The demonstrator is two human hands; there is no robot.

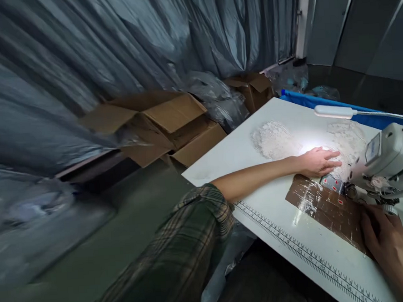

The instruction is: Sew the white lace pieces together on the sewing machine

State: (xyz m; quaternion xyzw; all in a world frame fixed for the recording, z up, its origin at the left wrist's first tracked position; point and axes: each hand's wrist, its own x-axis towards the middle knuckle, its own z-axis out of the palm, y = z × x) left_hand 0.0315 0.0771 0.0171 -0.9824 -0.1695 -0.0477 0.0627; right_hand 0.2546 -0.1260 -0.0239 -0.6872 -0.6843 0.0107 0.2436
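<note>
My left hand (320,161) lies palm down with its fingers stretched out on a heap of white lacy pieces (347,142), under a bright light. Just right of it stands a white sewing machine (389,157). Brown tape (324,207), shiny and scuffed, covers the tabletop before the machine, with small red marks near the metal plate (332,183). My right hand (384,231) rests at the right end of the tape, close below the machine's head. Its fingers are curled, and their tips are partly hidden, so what they hold cannot be made out.
A second white lacy heap (272,140) lies farther left on the white table (216,163). A printed ruler (296,250) runs along the front edge. The lamp (335,111) hangs above. Open cardboard boxes (175,114) and plastic bags (215,100) stand beyond, before a grey curtain.
</note>
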